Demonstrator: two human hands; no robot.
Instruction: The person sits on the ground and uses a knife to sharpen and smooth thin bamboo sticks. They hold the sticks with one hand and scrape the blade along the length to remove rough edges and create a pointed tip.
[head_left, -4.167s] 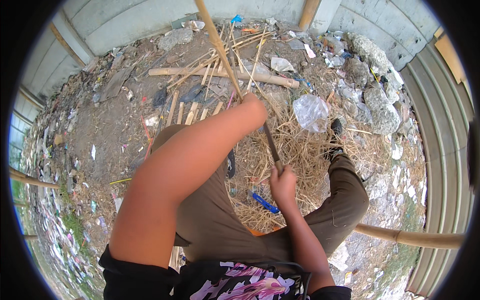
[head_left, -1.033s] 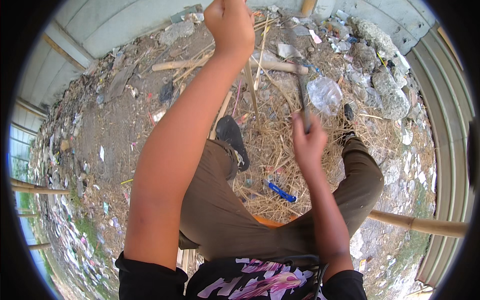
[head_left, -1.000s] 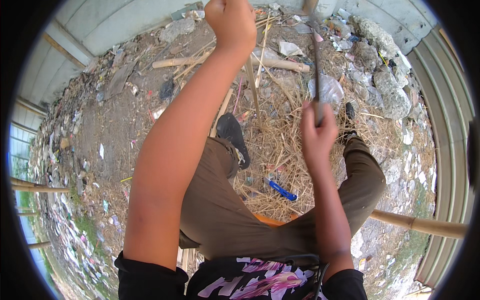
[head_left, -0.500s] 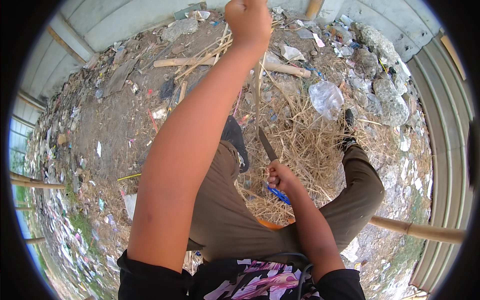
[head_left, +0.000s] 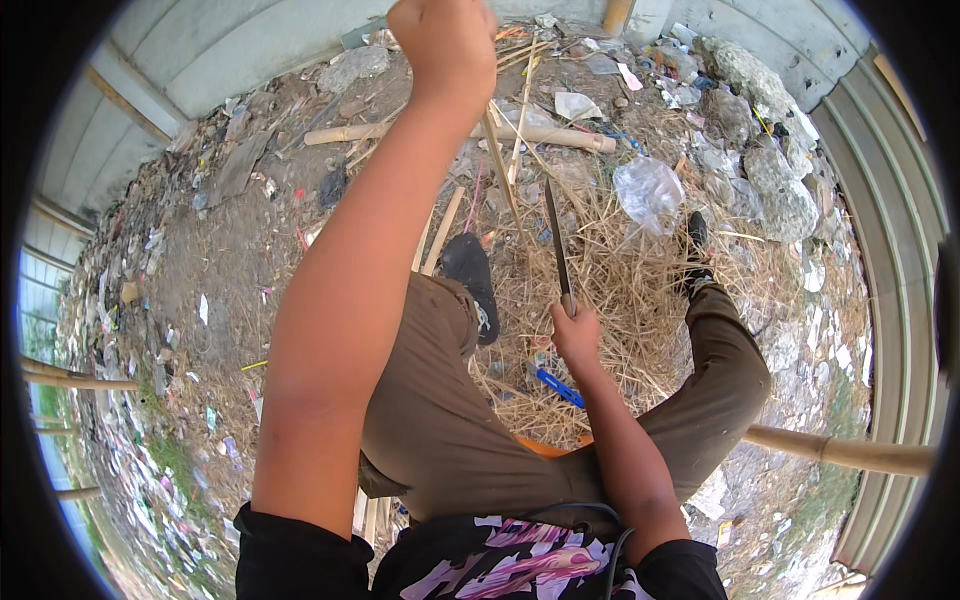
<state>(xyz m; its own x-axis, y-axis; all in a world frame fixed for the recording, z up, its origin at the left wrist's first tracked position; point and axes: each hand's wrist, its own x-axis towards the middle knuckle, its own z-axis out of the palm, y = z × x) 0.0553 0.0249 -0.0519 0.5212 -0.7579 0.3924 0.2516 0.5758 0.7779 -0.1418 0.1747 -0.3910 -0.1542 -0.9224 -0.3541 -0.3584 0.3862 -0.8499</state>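
Observation:
My left hand (head_left: 445, 45) is raised at the top edge, closed into a fist partly cut off by the frame. A thin bamboo strip (head_left: 500, 168) slants down from behind its wrist toward the ground; the grip itself is hidden. Lower and to the right, my right hand (head_left: 576, 335) is wrapped round the handle of a knife (head_left: 558, 240). The knife's long dark blade points up and away, to the right of the strip and apart from it. A blue tool-like object (head_left: 560, 386) lies beside my right wrist, over pale shavings (head_left: 620, 290).
A bamboo pole (head_left: 560, 138) lies across the ground ahead, with loose strips around it. A clear plastic bag (head_left: 650, 195) and rocks (head_left: 775, 190) are at the right. Corrugated sheeting (head_left: 885, 250) stands along the right side, and litter covers the ground at left.
My left hand has shifted left, and the strip now slants. The knife has turned from pointing up-left to nearly straight ahead, away from the strip's lower end.

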